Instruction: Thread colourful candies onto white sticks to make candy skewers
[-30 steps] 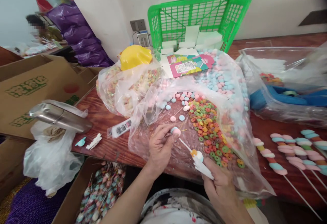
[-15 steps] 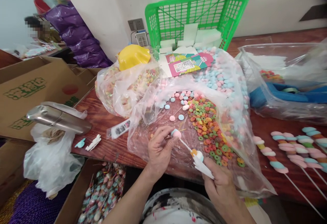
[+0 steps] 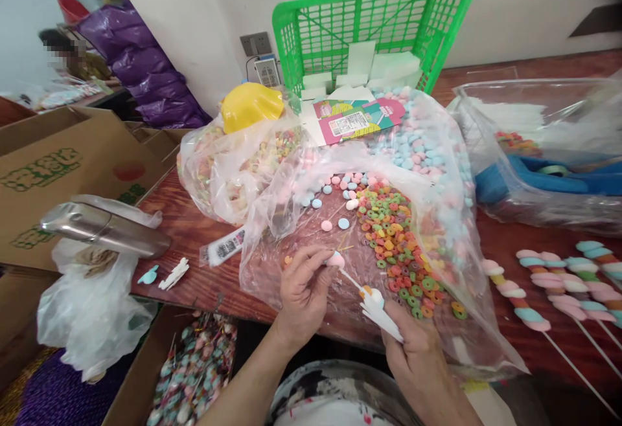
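Note:
Above the plastic sheet, my left hand (image 3: pixel 305 287) pinches a pink marshmallow (image 3: pixel 335 259) at the tip of a thin white stick (image 3: pixel 350 280). My right hand (image 3: pixel 413 342) is closed around a bundle of white sticks (image 3: pixel 381 317). Near that bundle's upper end are a pale marshmallow (image 3: pixel 376 296) and an orange cereal ring (image 3: pixel 363 292), apparently on the same thin stick. Beyond my hands, loose pink and blue marshmallows (image 3: pixel 326 225) and a heap of colourful cereal rings (image 3: pixel 396 238) lie on the plastic.
A green basket (image 3: pixel 369 18) stands behind open bags of candy. Finished-looking marshmallow skewers (image 3: pixel 518 293) lie at the right, below a clear tub (image 3: pixel 544 212). At the left are a steel flask (image 3: pixel 107 228) and a cardboard box (image 3: pixel 53 180); a box of wrapped skewers (image 3: pixel 194 361) sits below the table edge.
The marshmallow in my left hand is slightly closer to the right hand's bundle, and less of its blue part shows. The whole view has shifted slightly.

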Action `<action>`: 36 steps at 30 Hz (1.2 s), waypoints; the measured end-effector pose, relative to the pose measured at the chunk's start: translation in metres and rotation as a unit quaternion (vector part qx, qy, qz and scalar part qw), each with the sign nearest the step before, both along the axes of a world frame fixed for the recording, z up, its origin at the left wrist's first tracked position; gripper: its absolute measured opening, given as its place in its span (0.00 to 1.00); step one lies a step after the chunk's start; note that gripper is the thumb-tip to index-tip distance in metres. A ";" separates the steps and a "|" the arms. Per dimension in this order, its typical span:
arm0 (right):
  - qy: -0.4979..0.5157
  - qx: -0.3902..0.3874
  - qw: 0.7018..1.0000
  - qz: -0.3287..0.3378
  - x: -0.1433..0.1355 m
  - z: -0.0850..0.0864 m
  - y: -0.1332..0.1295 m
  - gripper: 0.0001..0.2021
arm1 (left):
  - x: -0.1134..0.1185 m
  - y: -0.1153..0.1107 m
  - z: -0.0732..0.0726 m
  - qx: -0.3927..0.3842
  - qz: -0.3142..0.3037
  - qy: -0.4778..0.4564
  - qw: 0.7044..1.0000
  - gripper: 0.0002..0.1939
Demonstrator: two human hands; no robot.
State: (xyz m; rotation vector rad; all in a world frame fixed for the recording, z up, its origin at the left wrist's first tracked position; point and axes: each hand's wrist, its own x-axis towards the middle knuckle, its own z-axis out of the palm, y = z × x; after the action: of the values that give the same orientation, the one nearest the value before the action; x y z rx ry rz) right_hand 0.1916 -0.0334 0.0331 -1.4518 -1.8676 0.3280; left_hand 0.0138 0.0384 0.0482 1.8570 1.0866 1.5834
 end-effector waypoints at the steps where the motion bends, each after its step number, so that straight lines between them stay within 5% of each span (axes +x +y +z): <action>1: 0.003 -0.003 1.000 -0.001 -0.001 0.000 0.000 0.11 | 0.000 0.000 0.000 0.006 0.002 0.007 1.000 0.17; 20: 0.044 -0.015 0.999 0.026 -0.005 0.004 0.003 0.12 | -0.001 0.002 0.005 0.087 -0.024 0.108 0.990 0.20; 31: 0.124 -0.026 0.989 0.071 -0.012 0.001 0.001 0.11 | -0.002 -0.002 0.005 0.185 -0.056 0.202 0.960 0.19; 36: 0.129 0.000 0.991 0.033 -0.014 0.000 0.004 0.10 | 0.003 -0.006 -0.003 0.129 -0.093 0.190 0.969 0.20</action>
State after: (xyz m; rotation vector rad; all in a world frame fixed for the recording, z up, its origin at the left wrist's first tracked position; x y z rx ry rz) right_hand 0.1774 -0.0294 0.0326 -1.2823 -1.7071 0.5227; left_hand 0.0172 0.0327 0.0453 2.4330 0.8507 1.3445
